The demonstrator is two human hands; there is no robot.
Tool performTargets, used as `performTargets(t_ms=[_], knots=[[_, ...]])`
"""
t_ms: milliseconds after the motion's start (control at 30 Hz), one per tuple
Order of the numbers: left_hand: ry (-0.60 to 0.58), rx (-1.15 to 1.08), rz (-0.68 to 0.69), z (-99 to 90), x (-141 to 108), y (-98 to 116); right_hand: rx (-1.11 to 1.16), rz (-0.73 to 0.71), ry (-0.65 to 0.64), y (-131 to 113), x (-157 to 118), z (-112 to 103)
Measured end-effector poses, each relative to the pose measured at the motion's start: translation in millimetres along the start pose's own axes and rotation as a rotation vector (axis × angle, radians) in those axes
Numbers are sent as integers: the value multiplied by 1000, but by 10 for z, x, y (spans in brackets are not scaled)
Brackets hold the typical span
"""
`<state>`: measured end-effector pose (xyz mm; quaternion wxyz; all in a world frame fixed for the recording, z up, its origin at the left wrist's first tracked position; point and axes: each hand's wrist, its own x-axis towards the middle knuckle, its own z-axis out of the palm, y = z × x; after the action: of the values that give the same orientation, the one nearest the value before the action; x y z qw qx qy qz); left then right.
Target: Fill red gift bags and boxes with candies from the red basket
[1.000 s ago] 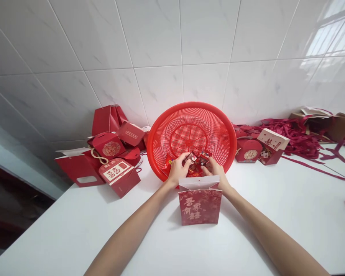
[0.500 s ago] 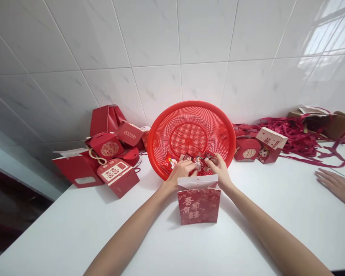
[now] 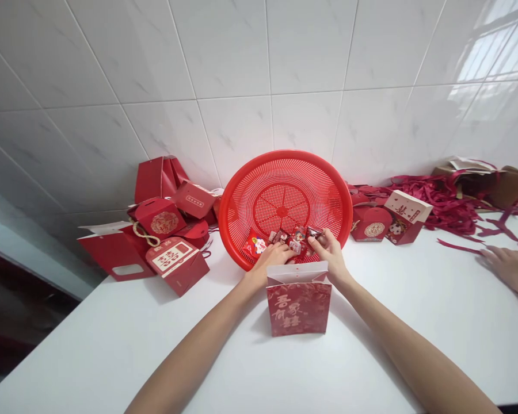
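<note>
A red plastic basket (image 3: pixel 285 167) leans up against the wall, with several wrapped candies (image 3: pixel 256 244) in its lower front. My left hand (image 3: pixel 275 256) reaches over the front rim, its fingers curled down among the wrappers; what they hold is hidden. On the right side of the pile, my right hand (image 3: pixel 331 254) pinches a dark red candy packet (image 3: pixel 314 234) between thumb and fingers. Between my forearms, a red paper gift box (image 3: pixel 299 309) with pale lettering stands upright on the white table, its top flaps raised.
Folded red gift boxes (image 3: pixel 176 267) are heaped at the left. More small boxes (image 3: pixel 371 224) stand right of the basket, beside a tangle of dark red ribbon (image 3: pixel 440 204) and a brown carton (image 3: pixel 505 187). Another person's hand (image 3: pixel 511 267) rests at the right edge near a ribbon strand.
The basket has shifted slightly to the left. My hands stay among the candies with small finger movements. The other person's hand has moved up to the ribbon, and a strand has shifted.
</note>
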<state>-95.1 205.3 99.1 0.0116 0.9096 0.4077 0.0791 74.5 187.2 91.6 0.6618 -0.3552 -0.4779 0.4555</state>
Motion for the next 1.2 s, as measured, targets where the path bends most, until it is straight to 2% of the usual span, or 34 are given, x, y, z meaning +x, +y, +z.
performTargets(t_ms=[167,367,467,667,867,1033,1200], knots=[[109,-105,-77,31,-2,-50,-12,0,-19,-21,-14,11],[430,-428,-240,-48,-10,-72,-15,29,43,1,-16,32],[499,-593,-280,-90,-20,-59,-17,45,56,10,-18,28],[513,-707,-293,-116,-29,-48,17,92,17,-47,-54,22],[514,-928,-234,-70,-5,-71,48,207,-103,-64,-100,47],[454,-985,-160,-68,-9,-63,108,291,-180,-64,-120,64],[346,-1073,-120,-130,-32,-9,117,313,-157,-65,-109,62]])
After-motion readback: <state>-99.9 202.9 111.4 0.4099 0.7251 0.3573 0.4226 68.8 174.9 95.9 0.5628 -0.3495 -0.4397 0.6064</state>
